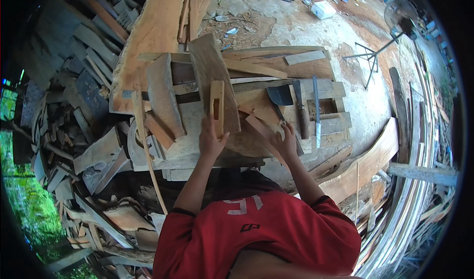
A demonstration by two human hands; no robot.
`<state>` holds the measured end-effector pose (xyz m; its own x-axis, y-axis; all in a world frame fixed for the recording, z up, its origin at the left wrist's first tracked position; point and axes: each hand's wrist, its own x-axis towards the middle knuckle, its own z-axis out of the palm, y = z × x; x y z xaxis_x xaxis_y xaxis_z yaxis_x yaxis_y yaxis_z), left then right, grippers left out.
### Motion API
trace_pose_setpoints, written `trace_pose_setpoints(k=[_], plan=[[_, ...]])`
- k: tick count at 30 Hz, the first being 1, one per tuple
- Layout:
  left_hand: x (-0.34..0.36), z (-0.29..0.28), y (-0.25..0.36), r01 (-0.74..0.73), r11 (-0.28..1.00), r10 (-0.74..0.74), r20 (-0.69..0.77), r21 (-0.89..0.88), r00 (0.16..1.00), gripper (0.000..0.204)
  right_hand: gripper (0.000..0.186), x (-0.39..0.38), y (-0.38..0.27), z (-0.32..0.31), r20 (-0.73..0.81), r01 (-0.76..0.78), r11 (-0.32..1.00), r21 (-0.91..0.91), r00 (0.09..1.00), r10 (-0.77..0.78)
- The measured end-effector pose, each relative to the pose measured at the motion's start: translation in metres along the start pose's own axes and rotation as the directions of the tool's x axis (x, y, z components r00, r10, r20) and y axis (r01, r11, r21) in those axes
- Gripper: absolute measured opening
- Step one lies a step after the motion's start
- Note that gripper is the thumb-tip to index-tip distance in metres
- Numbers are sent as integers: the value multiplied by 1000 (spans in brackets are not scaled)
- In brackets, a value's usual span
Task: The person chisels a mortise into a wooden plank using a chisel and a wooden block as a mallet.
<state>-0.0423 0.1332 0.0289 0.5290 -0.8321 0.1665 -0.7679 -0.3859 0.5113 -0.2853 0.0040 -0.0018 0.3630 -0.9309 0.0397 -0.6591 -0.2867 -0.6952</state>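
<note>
My left hand (211, 139) is closed around the lower part of a pale wooden block (217, 93) with a dark slot cut in it. That block lies over a broad, rough brown board (208, 56) slanting away from me. To the right, my right hand (286, 141) has its fingers curled at the shaft of a tool with a wide black blade (280, 95); part of its handle is hidden under the hand. Beside it lie a chisel-like tool with a brown wooden handle (302, 123) and a long, thin metal bar (316, 106). A narrow wood strip (261, 130) runs between my hands.
The low wooden workbench (185, 155) carries several loose boards. A large live-edge slab (148, 46) stretches behind at the left, near scrap wood piles (54, 126). On the right are a fan on a tripod stand (375, 54) and long stacked planks (407, 195).
</note>
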Motion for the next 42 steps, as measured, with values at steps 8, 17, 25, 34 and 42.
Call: trace_pose_setpoints(k=[8,17,25,34,42], plan=[[11,-31,14,278,913,-388,421,300,820,102,30,-12,7,-28,-124,12,989,-144,992,-30],[25,-14,31,252,919,-351,336,304,874,100,32,-9,21,-37,94,-155,823,-546,965,244],[26,-17,30,315,900,-407,317,302,857,96,31,-9,1,-63,305,-220,941,-258,906,295],[26,-30,35,319,920,-384,365,227,848,89,46,10,-81,-98,319,-104,945,310,948,0],[14,-6,10,366,928,-367,335,68,868,62,46,51,-131,-89,725,-62,959,276,669,-166]])
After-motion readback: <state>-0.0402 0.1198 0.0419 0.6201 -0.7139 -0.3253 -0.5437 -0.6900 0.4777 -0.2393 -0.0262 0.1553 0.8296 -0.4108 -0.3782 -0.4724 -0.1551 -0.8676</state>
